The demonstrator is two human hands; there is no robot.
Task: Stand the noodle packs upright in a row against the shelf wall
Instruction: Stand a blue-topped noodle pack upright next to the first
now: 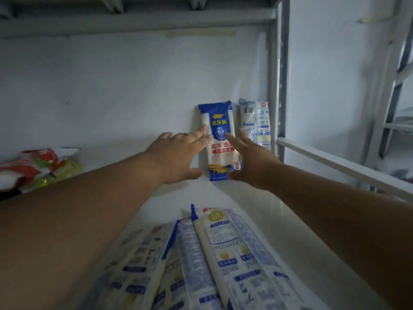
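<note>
1. A blue-topped noodle pack (220,139) stands upright against the shelf wall (125,86), beside a paler upright pack (256,123) in the corner by the metal upright (280,86); the two are near each other, not touching.
2. The left hand (176,156) lies flat against the pack's left edge, fingers (199,134) together and extended, thumb below; the right hand (250,157) flanks its right edge, fingers also extended; neither hand closes round it.
3. More noodle packs (201,260) lie flat in a heap at the front of the shelf (257,198), not yet stood up; a red and yellow bag (38,166) sits far left.
4. The pack looks long, stiff and fairly light, its film wrap probably slippery and its noodles brittle; best taken by the long sides at mid-height, and set down gently on its narrow base, since it may topple.
</note>
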